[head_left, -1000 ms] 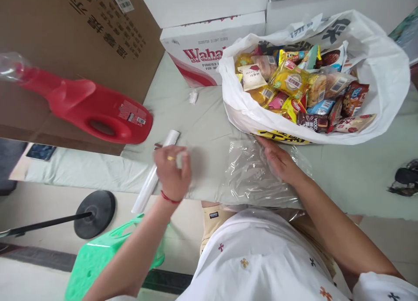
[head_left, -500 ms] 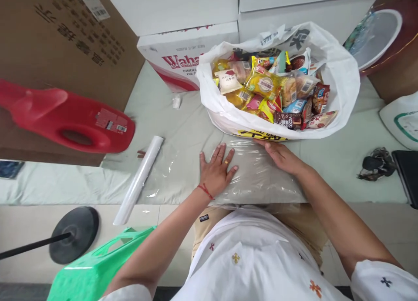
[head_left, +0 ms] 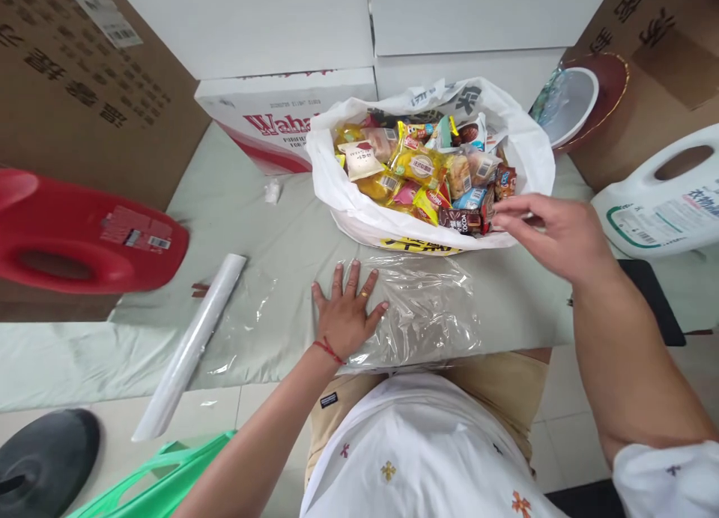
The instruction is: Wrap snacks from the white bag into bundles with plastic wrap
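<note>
My left hand [head_left: 347, 312] lies flat with fingers spread on a sheet of clear plastic film [head_left: 430, 308] on the cloth-covered table. At the right edge of a white plastic bag [head_left: 359, 230] full of wrapped snacks [head_left: 419, 166], my right hand [head_left: 553, 230] reaches in over the rim. Its thumb and fingertips come together beside a small packet; what they hold, if anything, is hidden. The roll of clear film [head_left: 191, 346] lies slanted left of my left hand, partly past the table edge.
A red bottle [head_left: 84, 233] lies at the left and a white bottle [head_left: 663, 196] stands at the right. White boxes [head_left: 286, 117] are behind the bag. A dark flat object [head_left: 654, 301] lies near the right edge; a green basket [head_left: 162, 477] is below left.
My right hand has lifted off the film and moved up and right to the bag's rim. My left hand stays on the film. The camera view has shifted.
</note>
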The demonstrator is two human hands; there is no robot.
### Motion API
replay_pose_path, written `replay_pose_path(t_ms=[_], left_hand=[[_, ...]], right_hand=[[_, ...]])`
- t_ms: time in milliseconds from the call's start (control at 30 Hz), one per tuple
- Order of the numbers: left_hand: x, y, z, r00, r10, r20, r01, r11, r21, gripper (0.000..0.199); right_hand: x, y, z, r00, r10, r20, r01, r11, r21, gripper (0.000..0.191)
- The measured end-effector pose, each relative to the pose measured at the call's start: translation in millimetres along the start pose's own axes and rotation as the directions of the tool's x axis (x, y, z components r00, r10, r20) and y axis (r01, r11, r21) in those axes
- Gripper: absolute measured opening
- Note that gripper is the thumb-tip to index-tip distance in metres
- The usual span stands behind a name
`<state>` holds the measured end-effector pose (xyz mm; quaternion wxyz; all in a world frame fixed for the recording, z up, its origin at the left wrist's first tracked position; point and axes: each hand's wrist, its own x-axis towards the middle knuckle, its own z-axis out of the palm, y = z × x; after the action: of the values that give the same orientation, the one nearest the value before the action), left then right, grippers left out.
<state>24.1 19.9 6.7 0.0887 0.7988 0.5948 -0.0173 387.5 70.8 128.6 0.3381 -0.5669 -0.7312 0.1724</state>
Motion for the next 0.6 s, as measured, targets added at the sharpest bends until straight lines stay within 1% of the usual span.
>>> replay_pose_path(t_ms=[33,67,100,133,167,200,233,300,400,467,533,600], left_hand=[[0.0,0.1,-0.1,1.000,0.002,-0.002,-0.002,1.000,0.003,0.072],[0.0,0.2,-0.3,1.000,0.002,-0.004,-0.002,1.000,0.007,0.071],[0.0,0.4,-0.4,1.000,0.000,-0.007,0.000,1.000,0.010,0.071],[0.0,0.6,-0.5,1.000,-0.003,-0.011,0.003,1.000,0.012,0.070],[0.1,0.7,-0.5,1.000,-0.006,-0.016,0.006,1.000,0.012,0.070],[0.0,0.7,-0.4,1.000,-0.008,-0.020,0.008,1.000,0.012,0.069],[-0.1,0.8,-0.2,1.000,-0.009,-0.026,0.009,1.000,0.011,0.069],[-0.5,0.6,0.4,0.999,-0.005,-0.041,0.005,1.000,0.006,0.069],[-1.0,0.1,1.3,0.998,0.005,-0.058,-0.006,1.000,-0.009,0.068],[-1.1,-0.1,1.6,0.998,0.004,-0.060,-0.006,1.000,-0.026,0.068],[-1.1,-0.1,1.3,0.998,0.000,-0.064,-0.002,0.999,-0.038,0.068],[-1.1,0.2,0.7,0.998,-0.005,-0.064,0.002,0.999,-0.043,0.068]], right_hand=[[16.3,7.4,2.6,0.999,-0.037,0.035,0.041,0.993,-0.109,0.033],[32.3,15.3,9.1,0.990,-0.077,0.117,0.100,0.973,-0.208,0.035],[46.9,22.9,18.2,0.969,-0.100,0.224,0.165,0.942,-0.293,0.038],[58.9,29.7,28.2,0.939,-0.095,0.331,0.219,0.906,-0.362,0.041],[67.8,35.2,37.4,0.908,-0.078,0.411,0.262,0.871,-0.414,0.041],[73.4,39.6,44.2,0.884,-0.064,0.463,0.295,0.844,-0.448,0.040],[76.2,42.9,47.7,0.872,-0.062,0.486,0.316,0.829,-0.461,0.039],[76.7,47.1,43.9,0.878,-0.102,0.467,0.327,0.840,-0.433,0.043],[80.1,47.4,24.5,0.929,-0.148,0.341,0.273,0.893,-0.357,0.060],[91.4,42.7,19.0,0.955,-0.160,0.249,0.241,0.909,-0.340,0.066],[108.9,35.5,27.8,0.958,-0.201,0.204,0.262,0.903,-0.341,0.069],[126.9,28.9,48.2,0.945,-0.255,0.203,0.313,0.884,-0.347,0.070]])
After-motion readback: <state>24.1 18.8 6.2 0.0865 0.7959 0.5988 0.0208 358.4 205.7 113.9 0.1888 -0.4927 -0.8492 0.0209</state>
